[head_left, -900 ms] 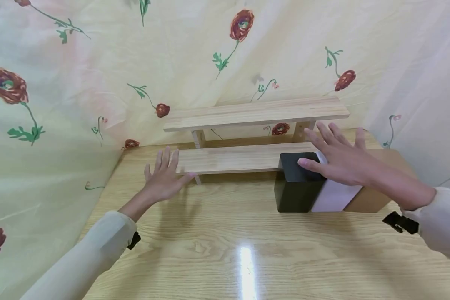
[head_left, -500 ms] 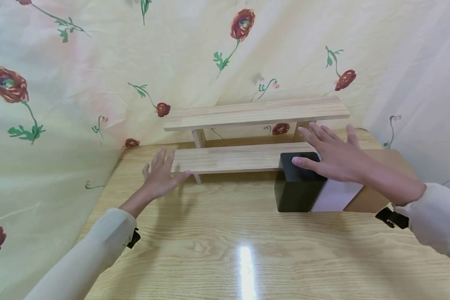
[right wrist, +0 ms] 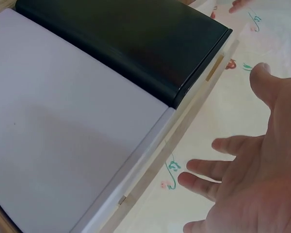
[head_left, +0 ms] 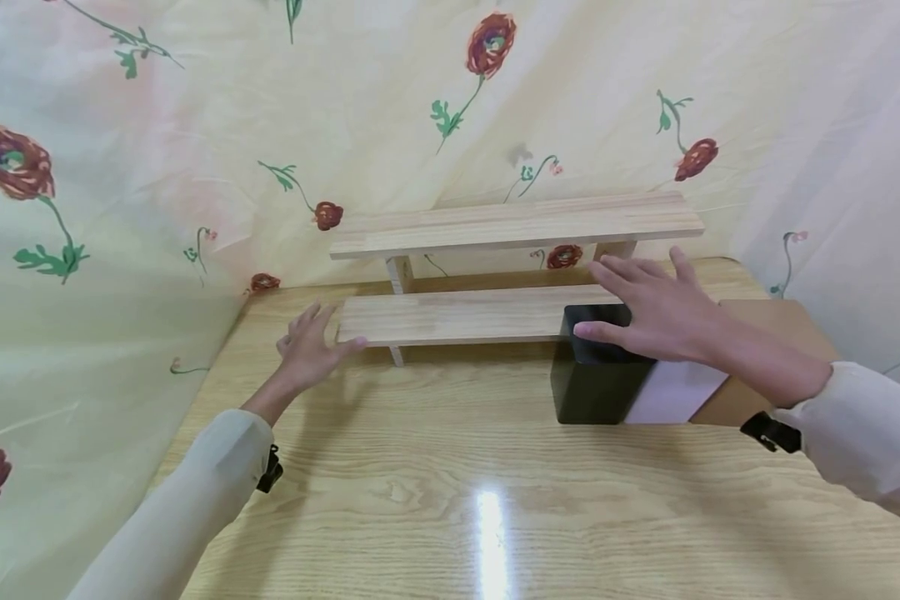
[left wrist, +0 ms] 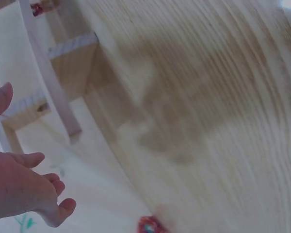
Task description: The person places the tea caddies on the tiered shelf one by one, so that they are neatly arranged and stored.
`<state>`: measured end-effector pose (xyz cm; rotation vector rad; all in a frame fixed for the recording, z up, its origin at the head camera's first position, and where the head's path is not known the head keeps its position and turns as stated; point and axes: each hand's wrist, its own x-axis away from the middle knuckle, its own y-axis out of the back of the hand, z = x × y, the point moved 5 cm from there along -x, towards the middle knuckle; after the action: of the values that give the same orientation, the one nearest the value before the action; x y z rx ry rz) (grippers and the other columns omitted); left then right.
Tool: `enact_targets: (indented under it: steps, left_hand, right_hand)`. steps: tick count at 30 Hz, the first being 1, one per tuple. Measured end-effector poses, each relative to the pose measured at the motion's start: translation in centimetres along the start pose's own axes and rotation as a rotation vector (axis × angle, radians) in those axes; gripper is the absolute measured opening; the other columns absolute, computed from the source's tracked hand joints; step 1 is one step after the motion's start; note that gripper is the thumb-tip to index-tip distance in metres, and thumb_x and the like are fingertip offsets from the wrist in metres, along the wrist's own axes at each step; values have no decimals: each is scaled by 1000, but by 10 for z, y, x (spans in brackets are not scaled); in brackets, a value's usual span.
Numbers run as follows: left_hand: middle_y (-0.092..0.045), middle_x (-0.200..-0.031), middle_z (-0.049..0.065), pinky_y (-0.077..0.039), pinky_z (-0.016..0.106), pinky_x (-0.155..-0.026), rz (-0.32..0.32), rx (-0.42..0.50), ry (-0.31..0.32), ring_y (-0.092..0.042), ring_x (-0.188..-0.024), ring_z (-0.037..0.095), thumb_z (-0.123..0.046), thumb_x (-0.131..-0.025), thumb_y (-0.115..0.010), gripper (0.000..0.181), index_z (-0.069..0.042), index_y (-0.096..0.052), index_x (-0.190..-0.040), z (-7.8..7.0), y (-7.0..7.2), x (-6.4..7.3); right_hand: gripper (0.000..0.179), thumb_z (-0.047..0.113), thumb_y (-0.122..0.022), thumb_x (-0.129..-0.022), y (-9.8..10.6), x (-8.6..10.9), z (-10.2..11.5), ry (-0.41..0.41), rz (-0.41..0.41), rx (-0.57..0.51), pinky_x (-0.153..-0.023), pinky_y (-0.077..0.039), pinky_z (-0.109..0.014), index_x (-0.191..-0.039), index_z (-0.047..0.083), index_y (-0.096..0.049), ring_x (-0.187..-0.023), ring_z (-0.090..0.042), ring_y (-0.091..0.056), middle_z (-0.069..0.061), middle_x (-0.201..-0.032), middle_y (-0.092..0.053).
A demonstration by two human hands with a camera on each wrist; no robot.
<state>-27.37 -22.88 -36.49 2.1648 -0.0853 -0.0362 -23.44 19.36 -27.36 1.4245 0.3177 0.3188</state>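
A pale two-tier wooden shelf point(head_left: 457, 318) stands against the back. Just off the left end of its lower board is my left hand point(head_left: 307, 350), thumb spread and fingers loosely bent, holding nothing. My right hand point(head_left: 660, 312) hovers with fingers spread above a black box point(head_left: 596, 392) and a white box point(head_left: 675, 392), which stand side by side before the shelf's right part. A brown box point(head_left: 750, 392) adjoins the white one on the right. In the right wrist view, the right hand's spread fingers point(right wrist: 208, 170) are beside the tops of the boxes, gripping nothing.
The upper board point(head_left: 517, 225) overhangs behind the lower one. Flower-printed cloth point(head_left: 390, 100) hangs at the back and both sides. A wood-grain table point(head_left: 390, 500) lies in front, with a bright light reflection on it.
My left hand has drifted slightly left, its fingers bending more. My right hand has moved left over the black box. Shelf and boxes have stayed in place.
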Motion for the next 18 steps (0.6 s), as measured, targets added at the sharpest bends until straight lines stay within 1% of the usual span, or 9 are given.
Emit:
enact_targets:
  steps: [5,10,14,18]
  left_hand:
    - [-9,-157,24,-6,68,-100,15,3,45,-6,-140,47,-51,-88,-63,91,-2,-20,-152,12,-3,-1]
    - [-9,-155,26,-3,68,-100,24,20,54,-5,-140,48,-52,-88,-64,95,0,-17,-152,19,-5,-2]
    - [-9,-155,26,-5,68,-100,33,13,79,-6,-139,47,-54,-86,-65,97,-1,-17,-152,23,-8,-5]
    - [-8,-155,26,-7,67,-100,41,16,111,-7,-139,47,-56,-84,-66,100,-3,-17,-153,25,-10,-11]
  right_hand:
    - [88,66,-53,-87,-3,0,3,32,-5,-1,-105,7,-68,-153,13,-26,-137,-47,-22,-20,-154,-27]
    - [89,66,-57,-85,-4,0,8,75,-1,-3,-106,0,-68,-152,13,-29,-136,-47,-24,-20,-152,-30]
    - [95,68,-61,-80,-8,0,14,139,26,-13,-106,-6,-67,-151,14,-31,-136,-47,-24,-22,-151,-31]
    - [101,64,-71,-74,-13,-1,18,225,54,-21,-106,-9,-65,-151,13,-29,-136,-47,-25,-25,-149,-32]
